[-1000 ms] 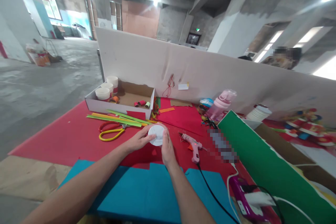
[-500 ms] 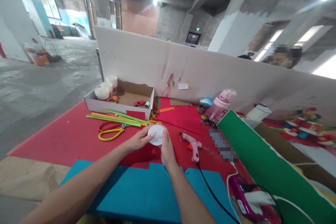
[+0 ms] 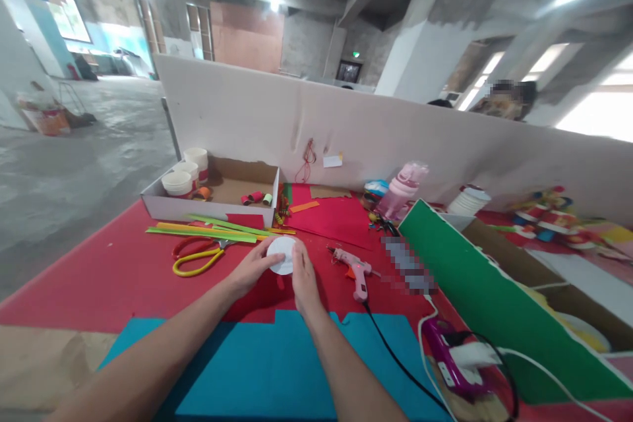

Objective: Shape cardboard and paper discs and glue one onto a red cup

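Observation:
Between my two hands is a white paper cup (image 3: 279,262), its round end facing up towards me; the sides are mostly hidden by fingers. My left hand (image 3: 253,268) wraps its left side, with the thumb lying over the white face. The right side is gripped by my right hand (image 3: 305,277), fingers pointing away from me. To the left lie scissors (image 3: 200,258) with red and yellow handles, below green and yellow paper strips (image 3: 212,231). A pink hot glue gun (image 3: 354,270) rests just right of my right hand.
At the back left stands a cardboard box (image 3: 212,208) holding paper cups (image 3: 179,182) and small coloured rolls. A pink bottle (image 3: 404,188), a green board (image 3: 494,297) and a purple power strip (image 3: 457,359) with cables are on the right. Blue sheeting (image 3: 247,369) covers the front edge.
The view has shifted slightly, so the table things appear further left. Both hands keep hold of the cup, and my left thumb lies a little differently on its white face.

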A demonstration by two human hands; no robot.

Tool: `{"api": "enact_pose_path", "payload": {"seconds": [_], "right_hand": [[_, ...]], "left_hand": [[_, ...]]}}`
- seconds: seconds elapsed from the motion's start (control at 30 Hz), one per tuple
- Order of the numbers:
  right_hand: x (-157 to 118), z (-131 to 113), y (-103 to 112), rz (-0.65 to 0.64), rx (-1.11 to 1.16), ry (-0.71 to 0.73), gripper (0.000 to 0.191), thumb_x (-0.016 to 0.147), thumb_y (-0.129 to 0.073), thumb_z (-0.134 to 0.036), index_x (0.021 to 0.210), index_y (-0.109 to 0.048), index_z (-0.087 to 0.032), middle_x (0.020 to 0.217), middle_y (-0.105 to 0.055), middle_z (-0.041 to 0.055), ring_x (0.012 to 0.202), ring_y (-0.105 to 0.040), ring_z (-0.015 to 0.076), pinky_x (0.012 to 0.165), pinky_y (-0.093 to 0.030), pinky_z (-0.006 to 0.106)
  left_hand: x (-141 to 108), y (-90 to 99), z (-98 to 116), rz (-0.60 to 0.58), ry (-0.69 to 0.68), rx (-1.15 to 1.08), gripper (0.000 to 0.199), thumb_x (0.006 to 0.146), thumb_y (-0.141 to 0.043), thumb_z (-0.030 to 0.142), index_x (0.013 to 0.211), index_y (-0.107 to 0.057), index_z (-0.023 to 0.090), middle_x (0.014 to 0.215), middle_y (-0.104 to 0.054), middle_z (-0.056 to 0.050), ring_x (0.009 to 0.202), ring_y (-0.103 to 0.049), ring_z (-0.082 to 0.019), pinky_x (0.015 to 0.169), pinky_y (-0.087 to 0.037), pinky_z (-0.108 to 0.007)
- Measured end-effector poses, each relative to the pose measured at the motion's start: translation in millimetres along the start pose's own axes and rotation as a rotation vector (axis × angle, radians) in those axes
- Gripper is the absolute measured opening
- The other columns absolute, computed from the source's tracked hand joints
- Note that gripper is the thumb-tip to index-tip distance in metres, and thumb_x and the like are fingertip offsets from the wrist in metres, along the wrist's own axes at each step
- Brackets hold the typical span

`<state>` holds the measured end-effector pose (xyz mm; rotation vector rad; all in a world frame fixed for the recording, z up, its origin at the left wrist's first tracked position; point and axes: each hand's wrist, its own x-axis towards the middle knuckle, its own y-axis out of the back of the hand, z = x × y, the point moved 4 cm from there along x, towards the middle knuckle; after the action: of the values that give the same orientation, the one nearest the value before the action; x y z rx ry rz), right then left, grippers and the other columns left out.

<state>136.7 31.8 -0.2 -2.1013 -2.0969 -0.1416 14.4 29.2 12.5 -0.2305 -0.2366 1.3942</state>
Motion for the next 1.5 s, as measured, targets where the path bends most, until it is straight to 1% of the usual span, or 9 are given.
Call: {"api": "enact_pose_path", "payload": {"seconds": [0.17, 0.33, 0.43, 0.57, 0.77, 0.9, 1.0, 1.13, 1.5], "right_hand": [[2, -24, 6, -0.105, -0.130, 0.166, 0.045, 0.095, -0.032, -0.046, 0.126, -0.054, -0.022, 0.127, -0.056, 0.0071, 0.117, -0.051, 0.0174, 0.100, -0.039, 0.031], [1, -49, 88, 0.255, -0.619, 0.295, 0.032, 0.089, -0.045, -0.042, 0.101, -0.061, -0.017, 0.101, -0.062, 0.0106, 0.097, -0.056, 0.0216, 0.089, -0.043, 0.035], [-6, -44, 136, 0.358, -1.012, 0.125, 0.028, 0.084, -0.051, -0.038, 0.093, -0.060, -0.014, 0.094, -0.061, 0.0148, 0.093, -0.056, 0.0265, 0.084, -0.042, 0.038], [-9, -21, 160, 0.242, -1.165, -0.188, 0.042, 0.072, -0.061, -0.035, 0.106, -0.058, -0.011, 0.101, -0.062, 0.0201, 0.092, -0.060, 0.0302, 0.072, -0.044, 0.035], [3, -11, 164, 0.215, -1.043, -0.297, 0.032, 0.068, -0.058, -0.026, 0.100, -0.060, -0.018, 0.089, -0.067, 0.0154, 0.077, -0.065, 0.0278, 0.063, -0.044, 0.035], [-4, -21, 150, 0.200, -0.475, -0.306, 0.022, 0.069, -0.051, -0.028, 0.089, -0.051, -0.018, 0.064, -0.060, 0.0022, 0.050, -0.055, 0.0164, 0.051, -0.043, 0.029], [-20, -43, 125, 0.144, -0.051, -0.176, 0.032, 0.063, -0.059, -0.026, 0.092, -0.049, -0.019, 0.062, -0.058, -0.0027, 0.049, -0.052, 0.0124, 0.051, -0.043, 0.025], [-37, -71, 87, -0.061, 0.285, -0.242, 0.025, 0.069, -0.063, -0.038, 0.073, -0.048, -0.018, 0.055, -0.052, -0.0023, 0.049, -0.050, 0.0118, 0.052, -0.043, 0.027], [-51, -136, 39, -0.299, -0.223, 0.082, 0.040, 0.088, -0.047, -0.053, 0.080, -0.057, -0.015, 0.052, -0.051, -0.0022, 0.047, -0.046, 0.0103, 0.047, -0.035, 0.023]], "left_hand": [[2, 15.2, 11, -0.003, 0.050, -0.184, 0.060, 0.071, -0.070, 0.024, 0.128, -0.052, 0.019, 0.101, -0.068, -0.007, 0.085, -0.064, -0.020, 0.072, -0.049, -0.026], [0, 26.3, 29, -0.214, -0.001, -0.449, 0.075, 0.068, -0.068, 0.033, 0.136, -0.041, 0.020, 0.099, -0.068, -0.006, 0.082, -0.064, -0.021, 0.076, -0.050, -0.032], [-5, 32.0, 35, -0.326, -0.027, -0.523, 0.083, 0.066, -0.067, 0.043, 0.140, -0.035, 0.021, 0.104, -0.066, -0.008, 0.086, -0.063, -0.023, 0.077, -0.049, -0.036], [-6, 43.8, 34, -0.348, -0.024, -0.543, 0.091, 0.064, -0.065, 0.058, 0.140, -0.033, 0.017, 0.102, -0.063, -0.011, 0.088, -0.061, -0.025, 0.075, -0.048, -0.036], [-6, 55.5, 36, -0.360, -0.060, -0.528, 0.100, 0.060, -0.063, 0.067, 0.140, -0.032, 0.015, 0.106, -0.062, -0.016, 0.094, -0.060, -0.028, 0.074, -0.045, -0.035], [-7, 55.6, 38, -0.395, -0.083, -0.546, 0.102, 0.060, -0.063, 0.068, 0.139, -0.031, 0.012, 0.108, -0.061, -0.018, 0.089, -0.060, -0.027, 0.070, -0.045, -0.033], [-9, 54.4, 36, -0.443, -0.050, -0.557, 0.102, 0.061, -0.061, 0.069, 0.139, -0.031, 0.012, 0.111, -0.060, -0.020, 0.088, -0.061, -0.028, 0.070, -0.046, -0.035], [-12, 52.1, 33, -0.517, 0.025, -0.549, 0.101, 0.060, -0.065, 0.064, 0.138, -0.031, 0.010, 0.112, -0.061, -0.022, 0.094, -0.062, -0.031, 0.071, -0.047, -0.036], [-5, 64.3, 13, -0.528, 0.096, -0.512, 0.078, 0.064, -0.064, 0.055, 0.127, -0.049, 0.011, 0.102, -0.067, -0.017, 0.084, -0.065, -0.027, 0.074, -0.049, -0.037]]}}
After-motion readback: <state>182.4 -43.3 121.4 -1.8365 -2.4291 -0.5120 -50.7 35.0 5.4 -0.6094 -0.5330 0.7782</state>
